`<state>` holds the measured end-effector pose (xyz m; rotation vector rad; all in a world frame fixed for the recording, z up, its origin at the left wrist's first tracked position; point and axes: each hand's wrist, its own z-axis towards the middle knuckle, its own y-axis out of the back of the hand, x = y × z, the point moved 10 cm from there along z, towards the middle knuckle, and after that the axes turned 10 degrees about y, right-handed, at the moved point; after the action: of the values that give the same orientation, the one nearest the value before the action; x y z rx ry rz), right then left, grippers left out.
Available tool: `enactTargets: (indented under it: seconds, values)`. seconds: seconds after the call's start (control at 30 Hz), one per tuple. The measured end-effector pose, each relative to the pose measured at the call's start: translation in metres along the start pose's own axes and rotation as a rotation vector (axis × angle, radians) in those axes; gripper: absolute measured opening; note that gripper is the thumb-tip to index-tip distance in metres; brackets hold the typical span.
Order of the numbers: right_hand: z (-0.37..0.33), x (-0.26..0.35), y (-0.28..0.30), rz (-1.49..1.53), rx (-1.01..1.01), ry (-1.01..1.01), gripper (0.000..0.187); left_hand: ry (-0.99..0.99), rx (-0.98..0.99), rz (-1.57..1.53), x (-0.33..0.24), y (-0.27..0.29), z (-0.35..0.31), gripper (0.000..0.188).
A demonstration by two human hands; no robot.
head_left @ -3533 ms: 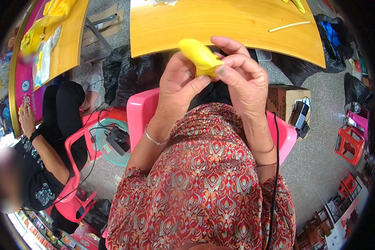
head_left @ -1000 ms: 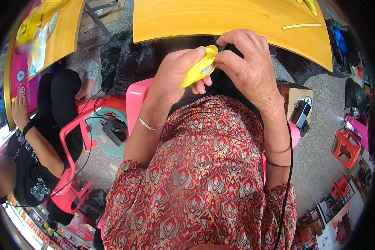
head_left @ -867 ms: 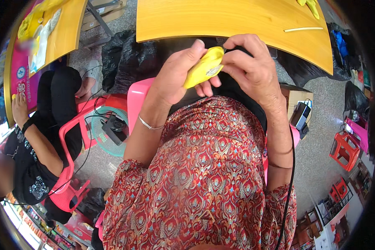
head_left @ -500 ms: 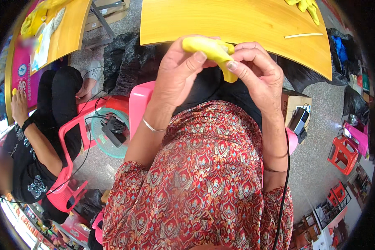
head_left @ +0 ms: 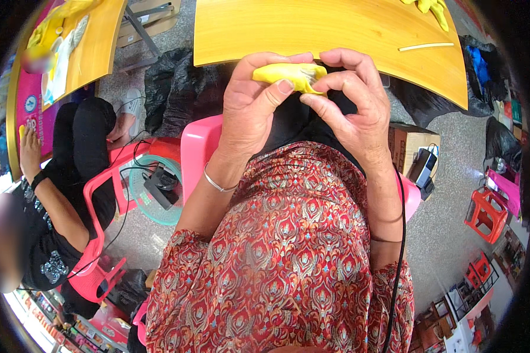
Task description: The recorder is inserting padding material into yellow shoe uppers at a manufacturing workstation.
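A small, soft yellow cloth piece (head_left: 277,72) is held up between my two hands, just in front of the table's near edge. It is bunched into a rounded roll, with a greyish-white patch at its right end. My left hand (head_left: 248,112) wraps its left part, thumb pressed along the lower side. At the right end, my right hand (head_left: 362,115) pinches a lower fold between thumb and index finger, while its other fingers arch above. The inside of the cloth piece is hidden.
On the yellow wooden table (head_left: 312,26) lie a thin pale strip (head_left: 425,46) and yellow cloth pieces (head_left: 433,12). A co-worker (head_left: 59,206) sits at the left by another table. Black bags (head_left: 174,88), a cardboard box (head_left: 415,144) and a red stool (head_left: 487,215) stand around.
The lower end of the yellow piece, which hung down toward my right, is now gathered up into a compact roll. My right hand has shifted slightly left, its fingers spreading more.
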<state>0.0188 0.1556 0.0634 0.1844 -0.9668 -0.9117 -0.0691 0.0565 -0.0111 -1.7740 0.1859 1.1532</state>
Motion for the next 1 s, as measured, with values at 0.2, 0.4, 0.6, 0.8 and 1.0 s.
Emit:
enactTargets:
  seconds: [0.2,0.4,0.6,0.8,1.0]
  values:
    - [-0.004,-0.007,-0.004,0.077,-0.002,-0.045,0.019,-0.019,0.006,0.011,-0.003,0.002,0.000,0.028]
    - [-0.005,-0.006,-0.006,-0.140,0.116,0.008,0.020,-0.120,0.021,0.220,-0.009,-0.007,-0.003,0.029]
    - [-0.008,-0.023,-0.009,0.187,-0.003,-0.121,0.018,-0.022,-0.011,0.103,-0.004,0.003,0.001,0.028]
    - [-0.010,-0.017,-0.002,0.075,0.053,-0.153,0.017,-0.002,-0.026,0.137,-0.004,0.007,0.001,0.027]
    - [-0.007,-0.012,-0.005,-0.013,0.075,-0.081,0.020,-0.013,0.007,0.014,-0.005,0.004,0.001,0.027]
